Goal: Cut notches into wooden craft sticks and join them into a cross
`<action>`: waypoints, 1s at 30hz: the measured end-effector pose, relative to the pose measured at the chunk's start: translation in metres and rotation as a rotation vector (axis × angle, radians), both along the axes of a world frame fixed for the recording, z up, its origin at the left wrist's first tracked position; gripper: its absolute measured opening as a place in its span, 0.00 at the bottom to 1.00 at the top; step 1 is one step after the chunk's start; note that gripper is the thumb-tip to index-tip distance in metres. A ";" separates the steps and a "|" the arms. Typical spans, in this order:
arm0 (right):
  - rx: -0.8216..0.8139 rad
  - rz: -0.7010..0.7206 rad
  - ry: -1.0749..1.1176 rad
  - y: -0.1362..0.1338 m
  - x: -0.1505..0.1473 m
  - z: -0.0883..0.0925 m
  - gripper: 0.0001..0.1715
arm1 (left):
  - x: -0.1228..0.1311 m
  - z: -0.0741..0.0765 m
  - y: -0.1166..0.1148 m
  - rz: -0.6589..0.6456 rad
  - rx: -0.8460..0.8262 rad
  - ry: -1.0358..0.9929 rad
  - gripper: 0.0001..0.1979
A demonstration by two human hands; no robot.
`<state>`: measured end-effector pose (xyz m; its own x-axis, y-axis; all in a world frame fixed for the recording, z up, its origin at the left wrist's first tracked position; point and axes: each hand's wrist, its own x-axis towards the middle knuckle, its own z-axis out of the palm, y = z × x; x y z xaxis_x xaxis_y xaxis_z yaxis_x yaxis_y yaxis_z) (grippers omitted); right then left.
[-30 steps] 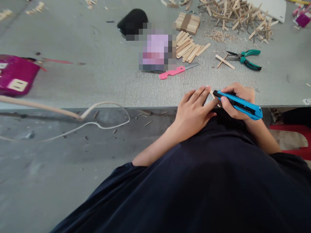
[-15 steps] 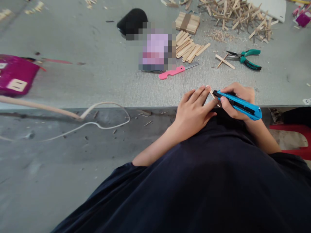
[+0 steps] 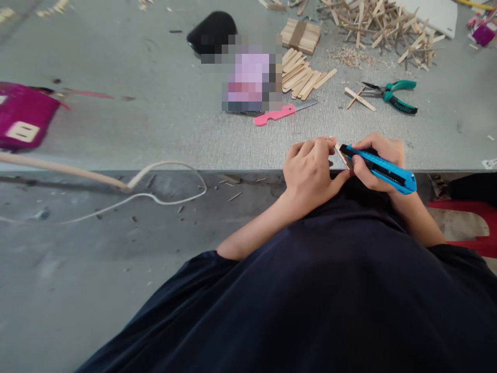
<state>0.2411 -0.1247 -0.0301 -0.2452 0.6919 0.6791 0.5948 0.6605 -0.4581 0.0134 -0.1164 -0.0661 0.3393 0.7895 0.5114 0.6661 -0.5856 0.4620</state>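
Observation:
My right hand [image 3: 378,158] grips a blue utility knife [image 3: 382,169] near the table's front edge, its black tip pointing left onto a small wooden stick [image 3: 343,155]. My left hand [image 3: 310,168] rests beside it with fingers curled, the fingertips pressing on the stick's left end and the thumb touching the knife tip. Most of the stick is hidden under the two hands.
A pink knife [image 3: 280,113] and green-handled pliers [image 3: 394,95] lie further back. Loose flat sticks [image 3: 303,77], a banded bundle [image 3: 300,36] and a heap of glued stick crosses [image 3: 380,23] fill the far right. A magenta box [image 3: 21,116] and a white cable [image 3: 155,191] are at the left.
My left hand's fingers have curled from lying flat and stretched into a bent grip on the stick. The knife and right hand have barely moved.

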 end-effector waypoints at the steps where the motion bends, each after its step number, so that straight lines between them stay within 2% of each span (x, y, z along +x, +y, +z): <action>1: 0.011 0.006 -0.001 0.000 0.000 0.000 0.05 | 0.002 0.000 0.000 0.021 0.014 -0.003 0.27; 7: -0.012 0.032 -0.023 0.000 0.002 -0.001 0.08 | 0.007 0.002 0.001 0.073 0.047 0.015 0.23; 12: -0.017 0.029 -0.083 0.001 0.006 -0.001 0.10 | 0.008 0.004 0.001 0.076 0.019 0.021 0.24; 19: 0.033 0.034 -0.118 0.001 0.010 -0.006 0.12 | 0.009 0.006 0.002 0.073 -0.034 0.009 0.25; 26: 0.042 -0.020 -0.170 0.000 0.012 -0.011 0.10 | 0.010 0.008 0.002 0.083 -0.030 0.003 0.24; 30: 0.092 0.012 -0.180 0.001 0.016 -0.013 0.10 | 0.011 0.009 0.001 0.089 -0.046 0.009 0.24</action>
<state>0.2572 -0.1238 -0.0426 -0.3764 0.6250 0.6839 0.6534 0.7024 -0.2824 0.0241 -0.1151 -0.0575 0.2708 0.8392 0.4717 0.7188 -0.5022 0.4807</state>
